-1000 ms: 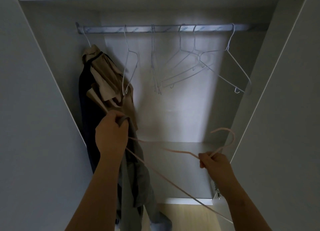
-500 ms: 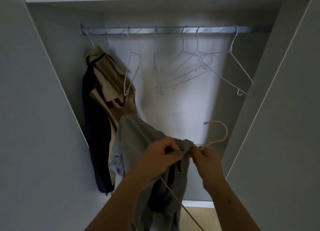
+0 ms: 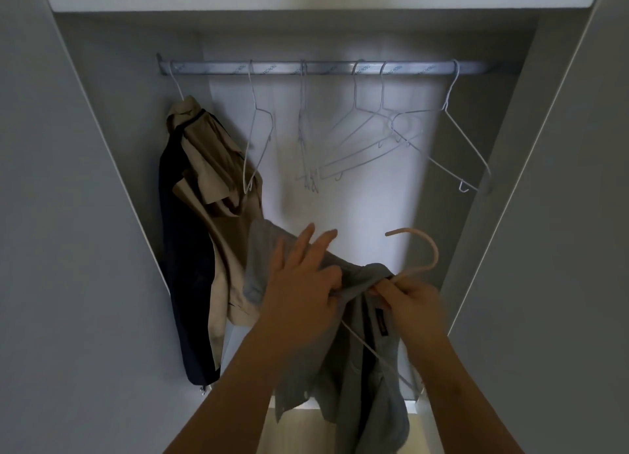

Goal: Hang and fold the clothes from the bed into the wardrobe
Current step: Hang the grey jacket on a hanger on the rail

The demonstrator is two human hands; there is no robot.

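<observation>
- Left hand (image 3: 299,283) below rail (image 3: 323,68): fingers splayed straight, flat on shirt (image 3: 357,402).
- Right hand (image 3: 408,298) below rail: fingers curled, pinching hanger (image 3: 436,254) neck at shirt collar.

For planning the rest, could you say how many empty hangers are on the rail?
5 hangers: one beside the jacket, one mid-rail, two overlapping right of centre, one far right; overlap may hide another.

The left hand (image 3: 299,283) lies flat on the grey shirt (image 3: 326,378). The right hand (image 3: 412,300), just beside it, pinches the pink hanger (image 3: 435,254) under its hook.
</observation>
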